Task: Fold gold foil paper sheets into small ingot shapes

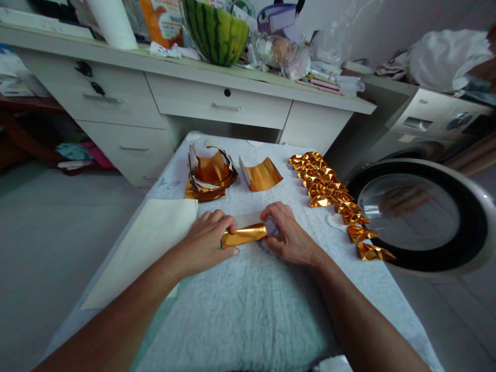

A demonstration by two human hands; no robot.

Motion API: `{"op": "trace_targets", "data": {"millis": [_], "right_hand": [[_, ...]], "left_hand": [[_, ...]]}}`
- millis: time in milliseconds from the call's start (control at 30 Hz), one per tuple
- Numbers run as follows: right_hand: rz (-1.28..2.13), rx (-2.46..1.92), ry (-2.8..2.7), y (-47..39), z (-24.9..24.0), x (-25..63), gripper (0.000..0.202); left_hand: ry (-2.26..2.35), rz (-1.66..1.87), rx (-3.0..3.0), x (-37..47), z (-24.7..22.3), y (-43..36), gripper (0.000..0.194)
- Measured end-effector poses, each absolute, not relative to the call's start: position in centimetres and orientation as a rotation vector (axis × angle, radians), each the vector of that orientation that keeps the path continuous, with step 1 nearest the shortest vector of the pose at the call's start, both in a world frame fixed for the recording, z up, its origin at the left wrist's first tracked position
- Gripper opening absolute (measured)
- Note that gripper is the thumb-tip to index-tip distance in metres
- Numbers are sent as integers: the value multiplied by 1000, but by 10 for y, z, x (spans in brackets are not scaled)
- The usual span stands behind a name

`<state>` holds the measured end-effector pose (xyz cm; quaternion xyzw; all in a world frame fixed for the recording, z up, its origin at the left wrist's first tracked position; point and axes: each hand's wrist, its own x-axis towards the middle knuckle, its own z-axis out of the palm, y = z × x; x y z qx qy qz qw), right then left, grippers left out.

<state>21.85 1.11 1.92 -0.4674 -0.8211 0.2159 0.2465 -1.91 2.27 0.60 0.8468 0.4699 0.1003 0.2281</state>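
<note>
A strip of gold foil paper (245, 235), rolled or folded into a narrow tube, lies crosswise between my hands on the cloth-covered table. My left hand (211, 238) grips its left end, thumb below and fingers above. At the other end, my right hand (285, 235) has its thumb and curled fingers around the paper's tip. Just beyond sit a curled stack of gold foil sheets (212, 173) and one loose curved foil sheet (263, 174). Several folded gold foil ingots (325, 181) run in rows down the table's right side.
A pale paper sheet (143, 248) lies along the table's left part. Behind stands a white desk (220, 111) bearing a cut watermelon (217, 31), an orange packet (165, 23) and plastic bags. At right, a washing machine's open round door (418, 214) reaches close to the table edge.
</note>
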Motion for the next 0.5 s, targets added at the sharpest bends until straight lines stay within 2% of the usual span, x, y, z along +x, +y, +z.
{"op": "trace_targets", "data": {"millis": [100,167,300,500], "right_hand": [[566,-1231,-2238,10,19,217,54],[541,-1221,-2286,10,18,216,55],[431,-1263,-2353,12,14,213,35],[446,-1197,-2397,14,9,213,27]], "left_hand": [[1300,294,2333,-19,6,23,27],[1302,306,2338,-18,6,23,26],[1304,321,2344,-18,6,22,25],[1317,324,2359,-18,5,22,22]]}}
